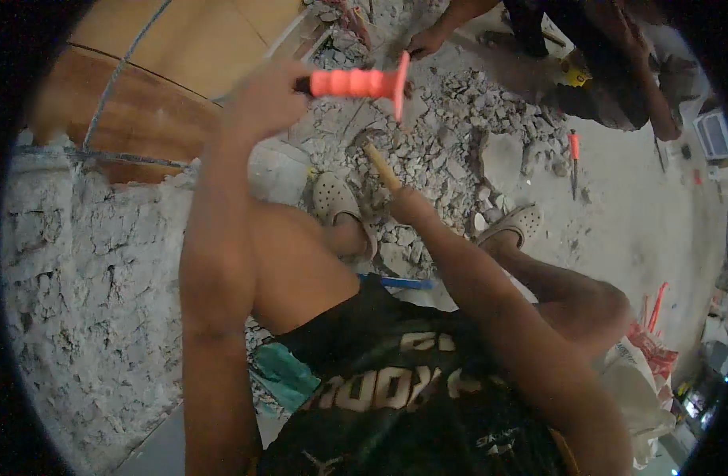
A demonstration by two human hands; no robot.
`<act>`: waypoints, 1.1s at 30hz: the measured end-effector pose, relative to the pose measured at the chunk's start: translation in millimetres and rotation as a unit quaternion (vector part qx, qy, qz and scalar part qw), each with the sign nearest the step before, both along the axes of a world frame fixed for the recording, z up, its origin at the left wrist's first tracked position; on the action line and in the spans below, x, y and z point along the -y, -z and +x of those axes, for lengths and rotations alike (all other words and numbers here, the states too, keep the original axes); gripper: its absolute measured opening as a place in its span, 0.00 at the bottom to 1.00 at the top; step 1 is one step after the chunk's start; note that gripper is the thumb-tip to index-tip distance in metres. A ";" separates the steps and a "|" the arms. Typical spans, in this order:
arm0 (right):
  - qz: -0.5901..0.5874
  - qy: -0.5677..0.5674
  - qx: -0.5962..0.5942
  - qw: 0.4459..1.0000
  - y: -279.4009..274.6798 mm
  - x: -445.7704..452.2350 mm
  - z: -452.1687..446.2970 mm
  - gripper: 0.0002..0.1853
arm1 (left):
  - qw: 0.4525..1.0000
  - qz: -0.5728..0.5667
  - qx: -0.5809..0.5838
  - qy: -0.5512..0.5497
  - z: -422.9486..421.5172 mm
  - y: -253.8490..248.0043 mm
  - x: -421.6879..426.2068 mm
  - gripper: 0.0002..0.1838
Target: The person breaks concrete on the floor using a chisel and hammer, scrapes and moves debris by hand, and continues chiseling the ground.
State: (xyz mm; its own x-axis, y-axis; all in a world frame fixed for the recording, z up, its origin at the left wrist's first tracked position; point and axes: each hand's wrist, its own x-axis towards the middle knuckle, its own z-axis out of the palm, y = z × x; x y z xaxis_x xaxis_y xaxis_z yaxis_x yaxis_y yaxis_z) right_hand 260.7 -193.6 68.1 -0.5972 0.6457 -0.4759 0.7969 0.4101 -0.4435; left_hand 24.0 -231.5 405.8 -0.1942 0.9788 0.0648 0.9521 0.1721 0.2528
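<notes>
My left hand [268,99] is raised at the upper left, its fingers wrapped round a chisel [352,83] with a ribbed orange grip and a round guard. Lower and to the right, my right hand [412,206] is closed on the wooden handle of a hammer [382,166]. The hammer's head end is hard to make out against the rubble. Broken grey rubble [451,119] lies beneath both tools and around my feet.
A co-worker's hand [426,43] reaches in at the top. Another orange-handled chisel [573,151] lies on the floor at the right. Wooden boards [142,103] and a rough wall [102,278] stand at the left. White sacks [633,389] lie lower right.
</notes>
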 end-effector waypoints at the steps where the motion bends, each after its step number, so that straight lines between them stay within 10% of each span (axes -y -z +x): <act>1: 0.006 -0.051 -0.016 0.999 17.1 0.0 -1.8 0.16 | 0.999 0.030 0.037 -0.022 -6.0 -4.3 1.5 0.15; 8: -0.041 -0.121 0.060 0.990 -153.2 -28.6 77.3 0.18 | 0.982 0.138 0.114 -0.057 -32.8 -22.8 14.3 0.13; 13: -0.235 -0.031 -0.297 0.925 -65.0 -55.3 209.0 0.20 | 0.981 0.120 0.150 0.002 -24.0 -28.6 18.2 0.15; 16: -0.219 -0.017 -0.022 0.975 -72.6 -62.0 221.2 0.21 | 0.977 0.163 0.136 -0.009 -17.5 -30.9 19.1 0.16; 20: -0.338 0.037 -0.159 0.927 -70.8 -55.0 234.9 0.23 | 0.976 0.179 0.124 0.018 -5.3 -31.0 9.3 0.17; 23: -0.151 -0.132 0.178 0.963 -114.9 -50.4 196.1 0.25 | 0.977 0.145 0.156 0.012 -1.0 -32.2 -0.6 0.14; 28: -0.148 0.086 0.170 0.971 -141.2 -28.6 226.5 0.17 | 0.980 0.144 0.119 0.073 20.6 -32.8 -36.0 0.15; 30: -0.003 -0.029 -0.215 0.976 -197.8 -5.8 231.0 0.15 | 0.987 0.088 0.107 0.085 45.6 -41.8 -44.1 0.15; 32: -0.014 -0.190 -0.220 0.957 -65.1 -80.8 279.5 0.12 | 0.993 0.048 0.076 0.080 54.6 -52.8 -51.9 0.16; 33: -0.022 -0.208 0.040 0.977 -87.8 -84.5 237.4 0.11 | 0.988 0.099 0.077 0.091 57.6 -40.9 -54.6 0.15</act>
